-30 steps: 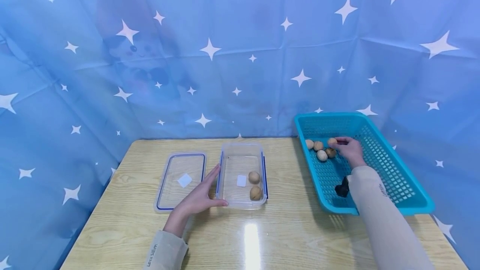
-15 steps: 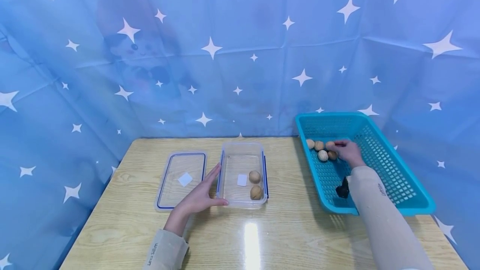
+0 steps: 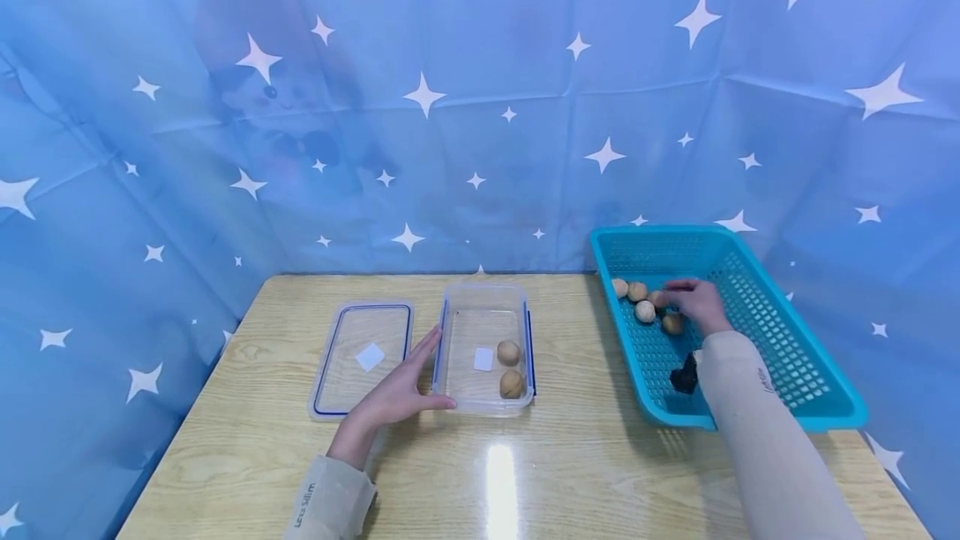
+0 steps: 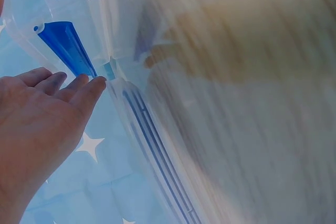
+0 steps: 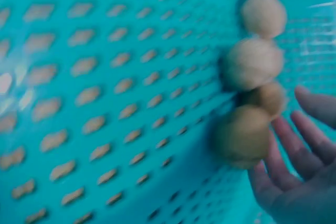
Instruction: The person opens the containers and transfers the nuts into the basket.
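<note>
Inside the teal basket, my right hand reaches toward several walnuts. Its fingertips touch or nearly touch a walnut in the right wrist view, and the thumb stands apart from them. A darker walnut lies just below that hand. With thumb and fingers spread, my left hand rests against the left side and near corner of a clear plastic food container. Two walnuts sit along the container's right side. A blue clip shows beside the left fingertips.
Left of the container, a clear lid with a blue seal lies on the wooden table, partly behind my left hand. A blue starry curtain hangs behind the table and at both sides.
The walnut that my right fingers pinched has come down among the others. The darker walnut has rolled nearer and to the right. My left hand stays against the container.
</note>
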`<state>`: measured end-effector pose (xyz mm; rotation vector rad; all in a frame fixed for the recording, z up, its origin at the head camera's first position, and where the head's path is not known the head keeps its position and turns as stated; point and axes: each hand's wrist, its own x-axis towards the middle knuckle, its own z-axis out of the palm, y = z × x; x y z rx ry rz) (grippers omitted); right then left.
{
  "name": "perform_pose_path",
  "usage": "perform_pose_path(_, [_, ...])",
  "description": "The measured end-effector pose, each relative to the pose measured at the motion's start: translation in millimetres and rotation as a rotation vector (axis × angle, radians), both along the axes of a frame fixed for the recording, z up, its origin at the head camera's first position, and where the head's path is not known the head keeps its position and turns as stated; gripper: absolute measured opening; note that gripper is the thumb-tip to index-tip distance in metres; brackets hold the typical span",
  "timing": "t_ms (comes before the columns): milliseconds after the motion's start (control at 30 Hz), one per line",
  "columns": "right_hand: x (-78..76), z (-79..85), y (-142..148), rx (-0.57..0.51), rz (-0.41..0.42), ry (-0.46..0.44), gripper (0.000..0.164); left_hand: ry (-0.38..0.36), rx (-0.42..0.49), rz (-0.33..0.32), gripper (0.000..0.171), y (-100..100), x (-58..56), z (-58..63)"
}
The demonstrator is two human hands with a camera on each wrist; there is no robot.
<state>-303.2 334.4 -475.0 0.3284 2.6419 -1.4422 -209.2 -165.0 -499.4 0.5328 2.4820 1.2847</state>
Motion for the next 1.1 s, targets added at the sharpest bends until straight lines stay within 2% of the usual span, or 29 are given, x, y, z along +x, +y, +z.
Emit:
perform_pose_path(167, [-0.8, 18.9, -7, -0.041, -0.05, 0.079, 0.06, -0.002, -0.004, 0.007, 0.115, 0, 0.3, 0.5])
perform_pose_path(333, [-2.2, 35.5, -14, -0.112, -0.055, 0.117, 0.063, -0.004, -0.001, 0.011, 0.115, 0, 0.2, -0.1])
perform_pose_path(600, [3.3, 59.1, -29, -0.155, 0.017, 0.175, 0.066, -0.01, 0.0, 0.007, 0.114, 1, -0.2, 1.2])
perform_pose_path(833, [10.6, 82.7, -50, -0.207, 0.084, 0.189, 0.068, -0.014, 0.002, 0.001, 0.114, 0, -0.2, 1.7])
perform_pose_path(1100, [25.1, 103.5, -81, -0.163, 0.168, 0.229, 0.063, -0.016, -0.012, 0.016, 0.113, 0, 0.4, 1.8])
